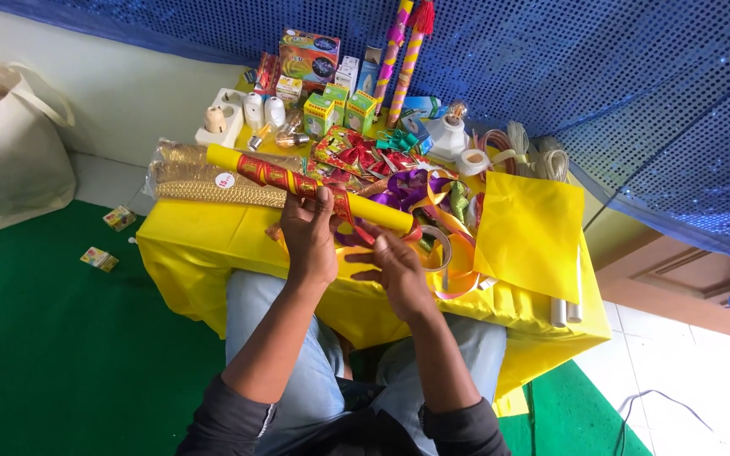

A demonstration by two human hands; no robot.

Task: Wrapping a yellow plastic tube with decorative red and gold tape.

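From the head camera you have one long yellow tube in hand, wound with a red patterned ribbon; its long axis runs on a slant across the picture, one end up and to the left over the gold trim, the other end down and to the right near the roll of clear tape, and it sits just above the low table draped in a yellow cloth. Your left hand is closed round the middle of the tube, fingers curled over its top. Your right hand is partly open just below the tube's lower end, fingertips pinching the loose red ribbon there; how firmly it grips, you cannot tell. On the cloth you can count two pink-and-yellow striped sticks standing up at the back, three small green boxes in a cluster, one square yellow sheet to the right, two grey rolls at the cloth's right edge, one packet of gold beaded trim at the left and a tangle of purple and orange ribbon in the middle. Two small packets lie on the green floor, and one white cloth bag stands by the wall
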